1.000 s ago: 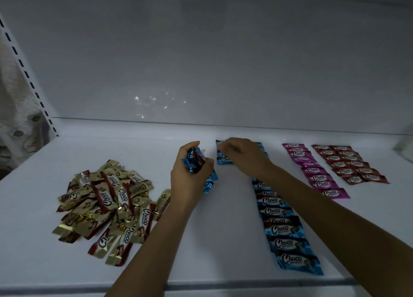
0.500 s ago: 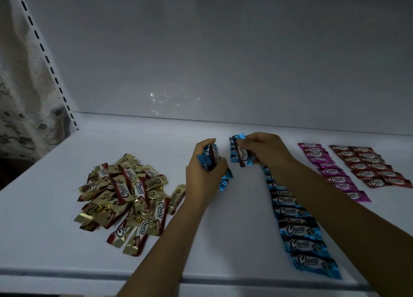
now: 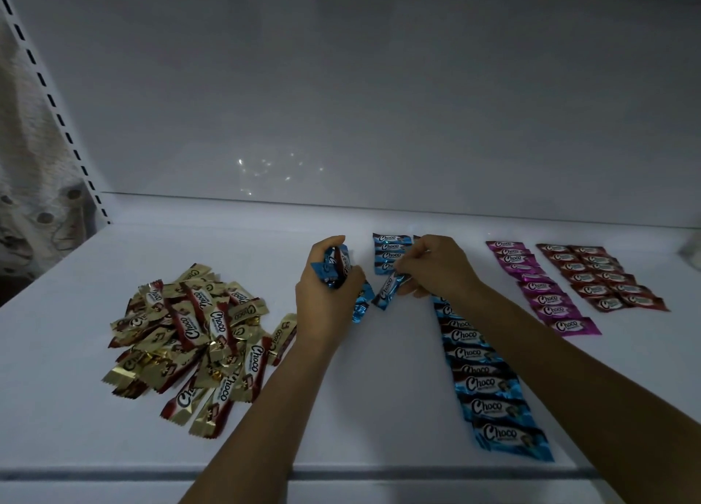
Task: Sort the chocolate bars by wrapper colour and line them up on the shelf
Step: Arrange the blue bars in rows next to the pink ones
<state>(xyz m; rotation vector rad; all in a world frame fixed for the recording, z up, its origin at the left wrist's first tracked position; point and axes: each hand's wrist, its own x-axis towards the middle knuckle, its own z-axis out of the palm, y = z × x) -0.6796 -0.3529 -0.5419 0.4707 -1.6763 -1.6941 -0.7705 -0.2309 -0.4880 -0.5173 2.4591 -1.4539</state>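
My left hand (image 3: 330,295) is gripping a bunch of blue bars (image 3: 335,266) over the white shelf (image 3: 360,389), and my right hand (image 3: 436,268) is pinching 1 blue bar (image 3: 387,291) just beside it. The blue row (image 3: 489,386), pink row (image 3: 542,287) and red rows (image 3: 599,276) are lying to the right and the gold pile (image 3: 193,336) to the left, below a dim white back panel (image 3: 379,86).
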